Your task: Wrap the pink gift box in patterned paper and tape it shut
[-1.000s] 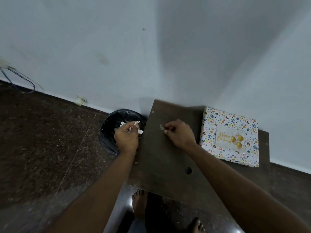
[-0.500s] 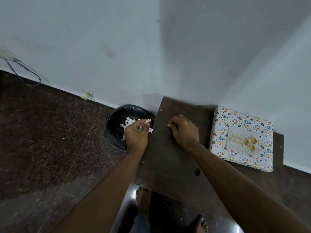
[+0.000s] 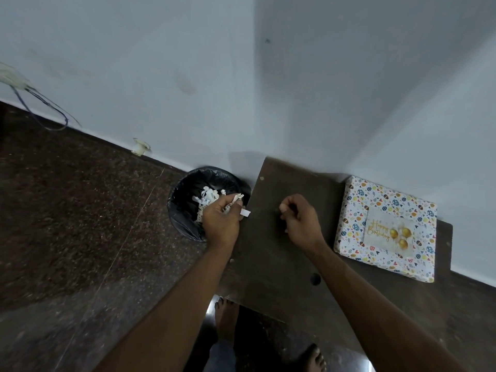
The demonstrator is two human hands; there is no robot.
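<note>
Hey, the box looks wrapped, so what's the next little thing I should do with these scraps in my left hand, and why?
Probably let go of the paper scraps: your left hand grips them right over the black-lined bin, which already holds similar bits, and the wrapped box sits finished on the table.

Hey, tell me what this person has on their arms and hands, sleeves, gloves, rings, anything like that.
Nothing shows: both forearms are bare up to the frame edge, with no sleeves in view. The left hand and right hand have no gloves, and no rings, watch or bands are visible.
</note>
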